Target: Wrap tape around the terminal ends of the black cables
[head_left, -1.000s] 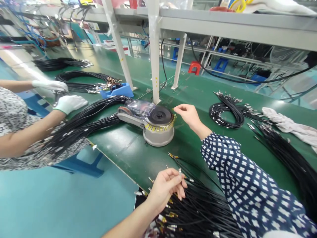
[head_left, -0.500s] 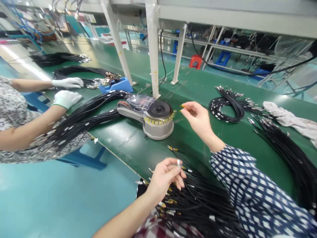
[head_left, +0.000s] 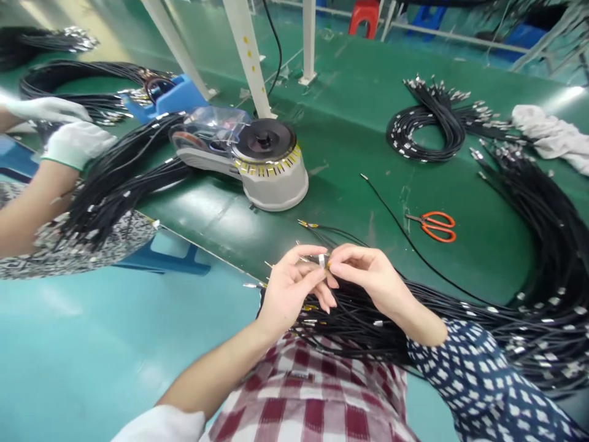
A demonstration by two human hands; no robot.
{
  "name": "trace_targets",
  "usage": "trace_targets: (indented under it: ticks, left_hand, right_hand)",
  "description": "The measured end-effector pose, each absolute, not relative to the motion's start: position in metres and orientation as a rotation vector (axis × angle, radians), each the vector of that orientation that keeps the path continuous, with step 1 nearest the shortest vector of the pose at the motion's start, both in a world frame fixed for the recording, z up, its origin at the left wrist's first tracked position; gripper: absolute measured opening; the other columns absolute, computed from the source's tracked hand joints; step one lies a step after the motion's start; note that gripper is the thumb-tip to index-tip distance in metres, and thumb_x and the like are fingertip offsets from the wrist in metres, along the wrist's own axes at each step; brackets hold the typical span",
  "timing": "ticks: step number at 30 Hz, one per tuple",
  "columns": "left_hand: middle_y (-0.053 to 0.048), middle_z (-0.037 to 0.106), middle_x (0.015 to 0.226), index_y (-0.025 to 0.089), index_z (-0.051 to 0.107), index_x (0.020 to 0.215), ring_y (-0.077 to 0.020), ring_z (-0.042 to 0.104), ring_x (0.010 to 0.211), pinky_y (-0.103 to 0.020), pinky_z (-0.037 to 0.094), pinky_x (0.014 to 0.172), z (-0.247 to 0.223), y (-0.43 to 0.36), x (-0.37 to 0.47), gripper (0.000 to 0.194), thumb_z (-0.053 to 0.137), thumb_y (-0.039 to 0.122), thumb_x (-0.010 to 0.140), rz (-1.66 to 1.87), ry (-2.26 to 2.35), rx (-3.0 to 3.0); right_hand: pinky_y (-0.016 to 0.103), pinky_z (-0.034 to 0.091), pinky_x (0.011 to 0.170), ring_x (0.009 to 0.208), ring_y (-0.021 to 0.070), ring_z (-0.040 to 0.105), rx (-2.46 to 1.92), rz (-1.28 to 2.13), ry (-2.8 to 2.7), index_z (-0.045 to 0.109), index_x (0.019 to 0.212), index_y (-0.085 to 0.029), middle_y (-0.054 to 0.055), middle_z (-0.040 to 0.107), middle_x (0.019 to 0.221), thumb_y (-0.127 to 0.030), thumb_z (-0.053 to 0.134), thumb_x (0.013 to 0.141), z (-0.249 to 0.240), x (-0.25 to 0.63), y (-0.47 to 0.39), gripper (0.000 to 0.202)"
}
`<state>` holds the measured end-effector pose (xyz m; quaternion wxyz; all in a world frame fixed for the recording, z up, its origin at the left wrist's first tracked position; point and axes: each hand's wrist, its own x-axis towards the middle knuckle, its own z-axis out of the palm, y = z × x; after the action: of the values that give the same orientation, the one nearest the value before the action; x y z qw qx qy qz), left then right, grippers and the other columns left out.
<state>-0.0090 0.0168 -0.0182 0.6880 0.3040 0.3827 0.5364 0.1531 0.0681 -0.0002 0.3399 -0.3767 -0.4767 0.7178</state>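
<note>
In front of my lap, my left hand (head_left: pixel 292 288) pinches the end of a black cable that carries a white label (head_left: pixel 322 260). Fingertips of my right hand (head_left: pixel 375 276) meet the left ones there, closed on a small strip of yellow tape (head_left: pixel 328 264) against the cable end. Below both hands spreads a loose pile of black cables (head_left: pixel 368 325), some with yellow-wrapped ends. Beyond them stands a round tape dispenser (head_left: pixel 275 184) with short yellow strips fanned along its rim.
Orange-handled snips (head_left: pixel 438 227) lie right of my hands. Further back are a coiled cable bundle (head_left: pixel 426 132) and a white cloth (head_left: pixel 552 132). At left, a co-worker's gloved hand (head_left: pixel 78 144) is by another cable bundle (head_left: pixel 133 156), near a blue tape holder (head_left: pixel 170 101). White posts (head_left: pixel 248 55) rise behind the dispenser.
My right hand has come from beside the dispenser down to my left hand, bringing the yellow tape to the cable end. The view has tilted downward, and the snips now show.
</note>
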Motion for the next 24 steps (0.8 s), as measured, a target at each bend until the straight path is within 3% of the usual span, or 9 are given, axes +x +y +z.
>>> trace_targets:
  ticks: [24]
  left_hand:
    - [0.0, 0.072, 0.07, 0.017, 0.056, 0.112, -0.0145, 0.069, 0.049, -0.02, 0.055, 0.043, -0.0139, 0.0156, -0.0103, 0.028, 0.069, 0.021, 0.087, 1.162, 0.856, 0.696]
  right_hand:
    - [0.029, 0.049, 0.069, 0.07, 0.0152, 0.06, -1.059, 1.759, -1.342, 0.071, 0.071, -0.019, 0.001, 0.064, 0.073, -0.044, 0.081, 0.074, -0.0045, 0.1505, 0.0654, 0.027]
